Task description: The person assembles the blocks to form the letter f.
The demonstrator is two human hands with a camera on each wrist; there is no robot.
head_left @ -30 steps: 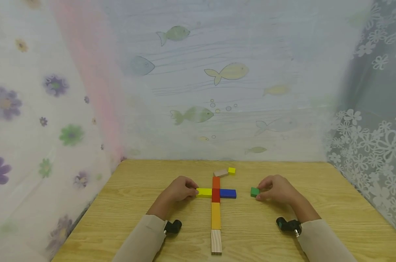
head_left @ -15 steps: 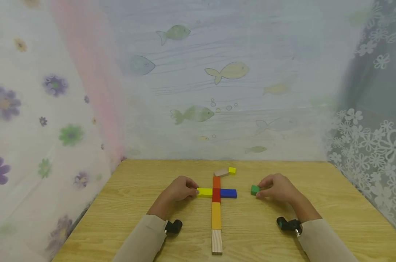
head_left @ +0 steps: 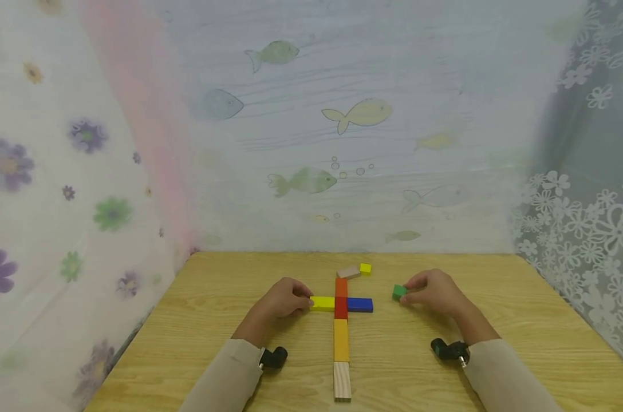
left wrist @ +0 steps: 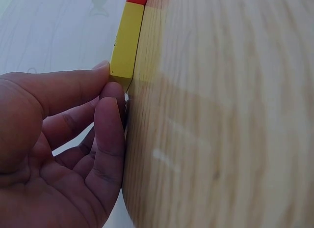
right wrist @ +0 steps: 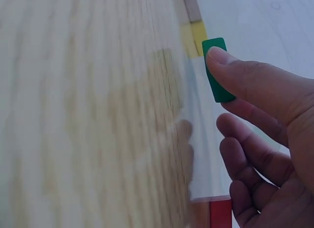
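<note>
Wooden blocks form a cross in the head view. A red block [head_left: 340, 308] is its centre, with an orange block [head_left: 341, 287] beyond, a blue block [head_left: 360, 304] right, a yellow block [head_left: 323, 304] left. An amber block [head_left: 341, 340] and a plain wood block [head_left: 342, 380] run toward me. My left hand [head_left: 287, 298] pinches the yellow block's outer end; in the left wrist view, thumb and a fingertip meet its end [left wrist: 125, 46]. My right hand [head_left: 434, 293] holds a small green block [head_left: 399, 292] between thumb and fingers, right of the blue one, raised over the table in the right wrist view.
A beige block [head_left: 349, 272] and a small yellow cube [head_left: 365, 269] lie just beyond the cross on the wood-grain table [head_left: 224, 320]. Curtains with fish [head_left: 363, 111] and flowers hang behind and at both sides. A black wrist camera [head_left: 273, 357] is at each sleeve.
My right hand has lifted a little, moving slightly away from me and to the left with the green block. The left hand stays at the yellow block; the cross keeps its shape.
</note>
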